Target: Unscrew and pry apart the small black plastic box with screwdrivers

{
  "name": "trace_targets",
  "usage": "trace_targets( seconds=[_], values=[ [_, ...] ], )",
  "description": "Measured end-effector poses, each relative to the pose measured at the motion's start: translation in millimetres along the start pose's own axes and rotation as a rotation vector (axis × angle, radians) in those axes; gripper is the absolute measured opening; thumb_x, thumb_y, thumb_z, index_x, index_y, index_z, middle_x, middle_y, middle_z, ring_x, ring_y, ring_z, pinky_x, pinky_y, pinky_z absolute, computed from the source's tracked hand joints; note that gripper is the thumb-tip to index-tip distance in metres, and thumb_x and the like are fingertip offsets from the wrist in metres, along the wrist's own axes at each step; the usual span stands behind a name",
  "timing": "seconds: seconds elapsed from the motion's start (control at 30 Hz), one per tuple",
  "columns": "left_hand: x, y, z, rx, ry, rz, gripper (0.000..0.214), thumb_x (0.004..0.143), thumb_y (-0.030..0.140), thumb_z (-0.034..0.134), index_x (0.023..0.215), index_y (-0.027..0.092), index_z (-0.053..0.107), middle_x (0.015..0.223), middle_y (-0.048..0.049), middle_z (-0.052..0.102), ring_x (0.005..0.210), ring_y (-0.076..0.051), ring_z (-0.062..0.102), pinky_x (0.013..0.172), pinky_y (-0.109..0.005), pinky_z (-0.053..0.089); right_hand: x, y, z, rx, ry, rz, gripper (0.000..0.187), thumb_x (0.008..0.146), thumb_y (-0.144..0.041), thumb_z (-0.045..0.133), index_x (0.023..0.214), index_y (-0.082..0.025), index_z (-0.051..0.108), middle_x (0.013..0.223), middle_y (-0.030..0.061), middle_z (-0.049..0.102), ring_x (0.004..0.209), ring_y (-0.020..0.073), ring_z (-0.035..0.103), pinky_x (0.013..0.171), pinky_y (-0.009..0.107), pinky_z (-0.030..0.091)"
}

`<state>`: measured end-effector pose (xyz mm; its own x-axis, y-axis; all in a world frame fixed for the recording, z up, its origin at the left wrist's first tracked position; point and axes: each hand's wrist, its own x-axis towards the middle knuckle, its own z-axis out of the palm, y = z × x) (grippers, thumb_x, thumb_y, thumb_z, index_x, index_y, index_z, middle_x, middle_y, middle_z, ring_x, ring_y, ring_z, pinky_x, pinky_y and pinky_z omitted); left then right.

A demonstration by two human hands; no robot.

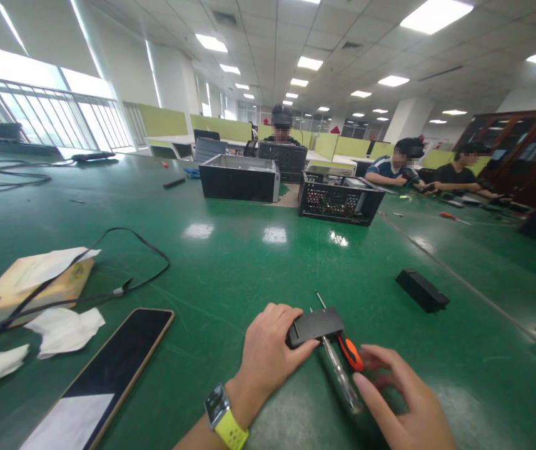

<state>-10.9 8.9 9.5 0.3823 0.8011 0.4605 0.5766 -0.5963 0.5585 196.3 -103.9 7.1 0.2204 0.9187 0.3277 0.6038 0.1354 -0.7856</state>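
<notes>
My left hand (268, 353) grips a small flat black device (315, 326) by its near end and holds it down on the green table (230, 262). Just to its right lie two screwdrivers, one with an orange and black handle (349, 351) and one with a clear handle (343, 378). My right hand (401, 400) hovers beside them with its fingers spread and nothing in it, the fingertips close to the orange handle. A watch with a yellow strap (223, 415) sits on my left wrist.
A phone (108, 369) lies at the near left, beside crumpled tissues (64, 328), a tissue box (28, 287) and a black cable (131, 284). A black block (421, 290) lies to the right. Two open computer cases (239, 178) (340, 199) stand mid-table. Three people sit at the far side.
</notes>
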Motion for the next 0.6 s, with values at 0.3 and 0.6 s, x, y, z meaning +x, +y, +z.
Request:
trace_targets(
  seconds=[0.3, 0.6],
  values=[
    [-1, -2, -1.9, 0.006, -0.005, 0.022, 0.045, 0.071, 0.033, 0.082, 0.109, 0.016, 0.065, 0.101, -0.0074, 0.069, 0.093, -0.028, 0.062, 0.081, -0.042, 0.052, 13, -22, 19, 0.136, -0.198, -0.556, 0.020, 0.093, -0.020, 0.050, 0.073, -0.022, 0.054, 0.065, 0.0006, 0.061, 0.063, 0.0140, 0.063, 0.062, 0.024, 0.055],
    [1, -4, -2.0, 0.016, -0.027, 0.032, 0.036, 0.075, 0.034, 0.078, 0.105, 0.018, 0.068, 0.098, -0.0060, 0.070, 0.090, -0.026, 0.063, 0.080, -0.040, 0.053, 2, 3, 28, -0.237, 0.041, -0.492, 0.017, 0.082, -0.019, 0.063, 0.097, -0.020, 0.058, 0.085, 0.0061, 0.065, 0.073, 0.0177, 0.067, 0.065, 0.025, 0.058]
  ],
)
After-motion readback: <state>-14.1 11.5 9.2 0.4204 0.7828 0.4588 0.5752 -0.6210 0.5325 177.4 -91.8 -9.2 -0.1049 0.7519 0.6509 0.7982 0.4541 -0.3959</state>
